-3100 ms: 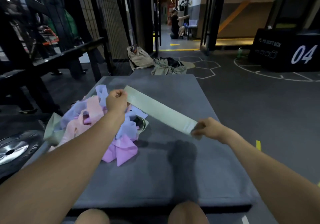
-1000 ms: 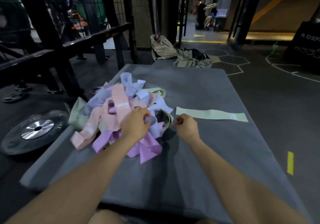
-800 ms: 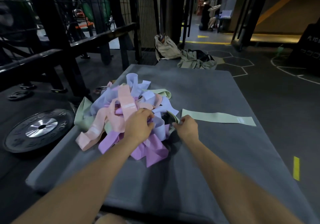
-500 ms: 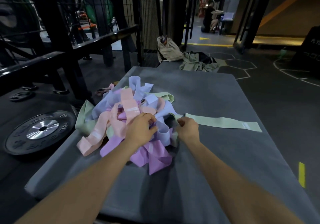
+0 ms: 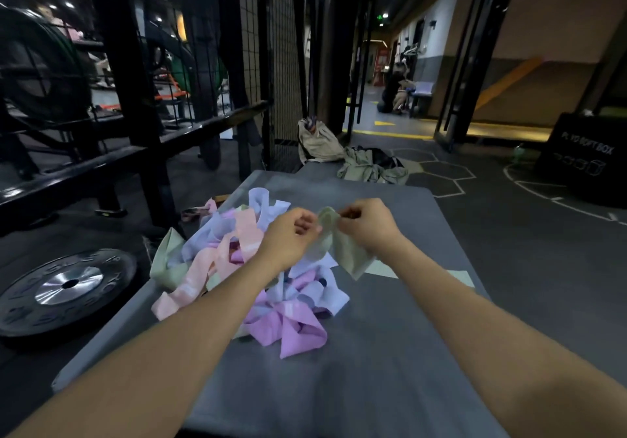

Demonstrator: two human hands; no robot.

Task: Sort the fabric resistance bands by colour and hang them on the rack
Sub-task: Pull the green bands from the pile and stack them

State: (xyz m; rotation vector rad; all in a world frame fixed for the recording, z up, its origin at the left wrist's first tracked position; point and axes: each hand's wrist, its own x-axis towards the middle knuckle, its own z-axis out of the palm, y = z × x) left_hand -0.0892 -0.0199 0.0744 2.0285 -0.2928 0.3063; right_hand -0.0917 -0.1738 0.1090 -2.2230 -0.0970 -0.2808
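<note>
Hands (image 5: 291, 230) (image 5: 368, 225) pinch one green band (image 5: 342, 251) between them; it hangs down, near the flat green band (image 5: 454, 276) at right.

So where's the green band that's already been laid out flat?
The flat green band lies on the grey mat to the right of the band pile, mostly hidden behind the right forearm.

White lettering reading "PL YO SOFT BOX" stood on the black padded box (image 5: 583, 159), well off to the right of the right hand (image 5: 368, 225). Raised lettering on the black weight plate (image 5: 64, 288) was unreadable.
</note>
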